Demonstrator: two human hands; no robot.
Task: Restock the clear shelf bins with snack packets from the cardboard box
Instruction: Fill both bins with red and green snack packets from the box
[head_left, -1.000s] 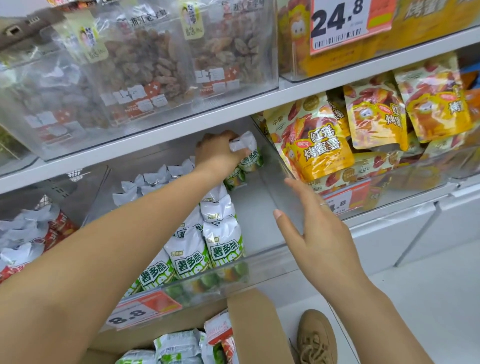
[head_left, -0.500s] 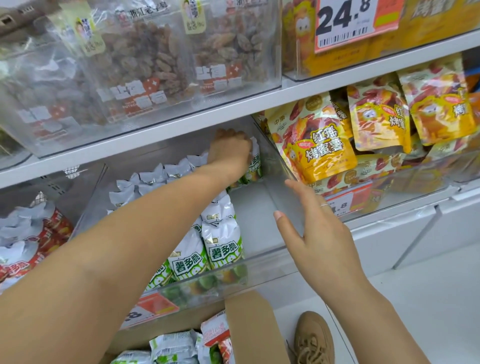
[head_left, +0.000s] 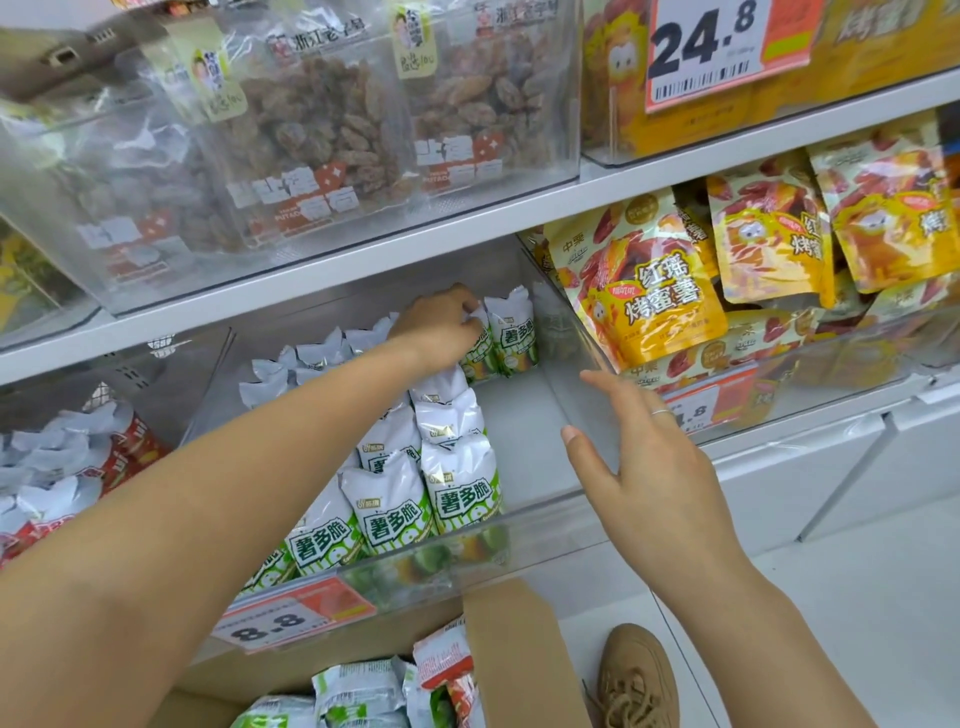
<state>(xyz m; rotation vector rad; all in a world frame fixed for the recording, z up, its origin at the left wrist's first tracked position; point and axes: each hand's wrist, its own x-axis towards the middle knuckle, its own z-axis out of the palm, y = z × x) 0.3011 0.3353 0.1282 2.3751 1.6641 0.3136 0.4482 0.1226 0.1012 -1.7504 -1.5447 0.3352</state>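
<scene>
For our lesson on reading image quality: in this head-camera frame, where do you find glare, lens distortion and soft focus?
Head view: whitish glare veils the upper clear bins, washing out the dried-fruit bags; the wide-angle lens bows the shelf edge and tilts the shelves; the near left forearm looks oversized and soft; the green-and-white packets read sharply; lighting is even, with hardly any shadows.

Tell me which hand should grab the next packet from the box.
Right. The right hand hangs open and empty by the bin's front, just above the box. The left hand is deep in the bin, busy on a packet.
</scene>
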